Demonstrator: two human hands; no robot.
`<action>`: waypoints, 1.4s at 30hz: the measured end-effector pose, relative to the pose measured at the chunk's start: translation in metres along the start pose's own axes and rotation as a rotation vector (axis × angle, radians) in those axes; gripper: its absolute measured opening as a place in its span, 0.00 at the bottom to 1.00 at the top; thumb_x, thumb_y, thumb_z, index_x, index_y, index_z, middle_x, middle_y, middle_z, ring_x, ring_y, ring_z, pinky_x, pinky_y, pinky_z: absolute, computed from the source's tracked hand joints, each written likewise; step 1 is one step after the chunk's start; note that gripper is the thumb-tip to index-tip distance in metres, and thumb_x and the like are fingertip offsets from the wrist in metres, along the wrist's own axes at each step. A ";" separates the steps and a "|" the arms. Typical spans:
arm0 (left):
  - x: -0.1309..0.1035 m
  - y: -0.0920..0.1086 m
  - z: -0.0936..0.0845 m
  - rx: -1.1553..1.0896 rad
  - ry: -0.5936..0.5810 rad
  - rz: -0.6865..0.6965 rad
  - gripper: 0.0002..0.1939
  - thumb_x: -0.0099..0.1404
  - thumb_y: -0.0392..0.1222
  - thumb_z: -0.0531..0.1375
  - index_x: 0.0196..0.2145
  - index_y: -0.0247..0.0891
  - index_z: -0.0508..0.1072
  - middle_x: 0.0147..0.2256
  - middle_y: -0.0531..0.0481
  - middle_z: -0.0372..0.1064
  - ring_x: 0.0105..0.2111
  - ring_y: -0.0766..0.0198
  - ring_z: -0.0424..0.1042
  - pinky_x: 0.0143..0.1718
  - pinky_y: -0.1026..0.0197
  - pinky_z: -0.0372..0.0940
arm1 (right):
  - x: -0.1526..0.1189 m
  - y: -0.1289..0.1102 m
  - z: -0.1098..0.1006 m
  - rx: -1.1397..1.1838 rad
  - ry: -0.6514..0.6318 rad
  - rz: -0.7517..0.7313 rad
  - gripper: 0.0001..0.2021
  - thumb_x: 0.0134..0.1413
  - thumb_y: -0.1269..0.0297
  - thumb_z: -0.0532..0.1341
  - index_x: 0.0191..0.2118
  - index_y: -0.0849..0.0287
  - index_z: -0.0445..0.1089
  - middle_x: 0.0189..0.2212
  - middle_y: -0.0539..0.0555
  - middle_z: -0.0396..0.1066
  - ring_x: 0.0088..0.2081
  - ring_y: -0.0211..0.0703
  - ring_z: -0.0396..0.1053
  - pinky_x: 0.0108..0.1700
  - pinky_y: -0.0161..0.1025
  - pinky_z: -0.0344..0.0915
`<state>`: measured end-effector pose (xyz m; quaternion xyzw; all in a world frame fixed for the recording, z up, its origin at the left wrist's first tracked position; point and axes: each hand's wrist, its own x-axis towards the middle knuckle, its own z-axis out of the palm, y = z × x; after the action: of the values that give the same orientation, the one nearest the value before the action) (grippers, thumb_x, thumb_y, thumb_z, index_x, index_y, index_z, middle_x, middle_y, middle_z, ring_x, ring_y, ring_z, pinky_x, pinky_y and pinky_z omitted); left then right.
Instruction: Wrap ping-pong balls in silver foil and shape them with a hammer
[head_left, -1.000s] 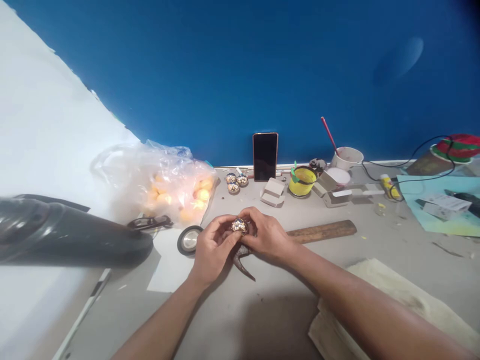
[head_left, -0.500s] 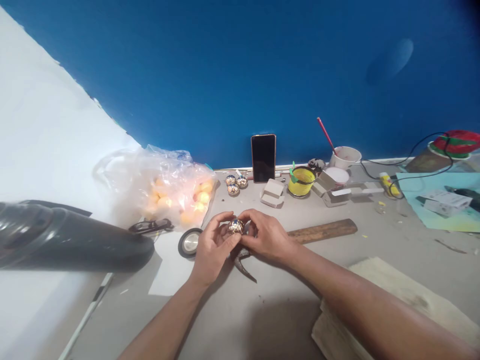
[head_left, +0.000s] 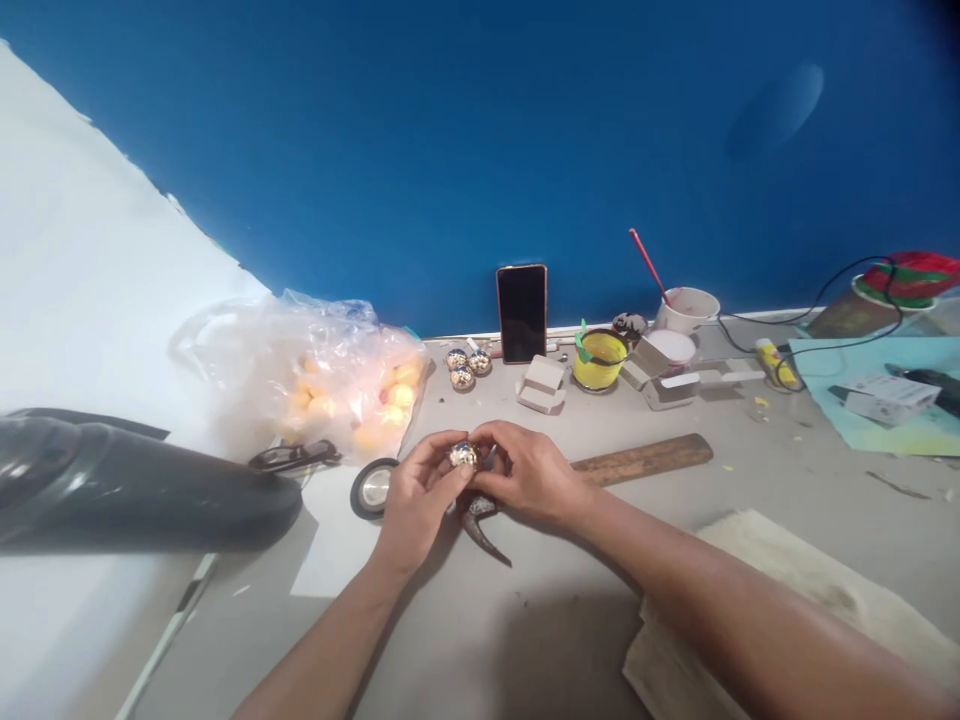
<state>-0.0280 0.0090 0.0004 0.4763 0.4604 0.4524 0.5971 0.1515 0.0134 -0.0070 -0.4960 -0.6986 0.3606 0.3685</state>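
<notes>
Between my hands, above the table, is a shiny metallic ball (head_left: 463,455) with a patterned surface. My left hand (head_left: 424,490) is closed around its left side, thumb at the front. From the right, my right hand (head_left: 525,470) pinches the same ball with bent fingers; part of the ball is hidden by them. Beneath my hands lies a hammer (head_left: 645,459) with a wooden handle and a curved claw pointing toward me; its head is partly covered. Several similar shiny balls (head_left: 462,376) sit together farther back. Left of my left hand is a round black-rimmed metal disc (head_left: 375,488).
A plastic bag (head_left: 330,340) of orange balls stands at left, near a large dark cylinder (head_left: 150,490). At the back are a phone (head_left: 523,313), small open boxes (head_left: 541,385), a yellow tub (head_left: 600,362) and a white cup (head_left: 688,308). A cloth (head_left: 750,570) lies at right.
Both hands still hold the ball, which has turned slightly between the fingers. The whole view has shifted a little.
</notes>
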 end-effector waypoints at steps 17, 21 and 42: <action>0.000 0.007 0.000 0.123 -0.033 0.069 0.20 0.58 0.45 0.71 0.48 0.38 0.81 0.43 0.45 0.75 0.36 0.60 0.75 0.40 0.58 0.72 | 0.006 0.001 -0.011 0.595 -0.103 0.158 0.09 0.53 0.60 0.68 0.37 0.58 0.75 0.26 0.48 0.73 0.28 0.39 0.71 0.30 0.35 0.65; -0.003 0.008 0.000 0.349 -0.037 0.253 0.17 0.61 0.42 0.68 0.48 0.40 0.82 0.45 0.46 0.73 0.44 0.57 0.75 0.46 0.59 0.72 | 0.008 0.005 -0.014 0.631 -0.125 0.187 0.11 0.49 0.59 0.72 0.36 0.58 0.75 0.27 0.48 0.72 0.28 0.37 0.68 0.29 0.33 0.63; -0.008 -0.006 0.001 0.685 0.127 0.529 0.22 0.63 0.35 0.64 0.54 0.44 0.74 0.51 0.44 0.74 0.49 0.53 0.74 0.52 0.52 0.68 | 0.012 0.019 -0.018 0.783 -0.262 0.342 0.16 0.47 0.55 0.74 0.37 0.61 0.78 0.25 0.49 0.72 0.25 0.33 0.66 0.28 0.31 0.62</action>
<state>-0.0275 0.0006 -0.0048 0.7195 0.4819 0.4393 0.2390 0.1722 0.0323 -0.0128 -0.3777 -0.4581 0.7136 0.3719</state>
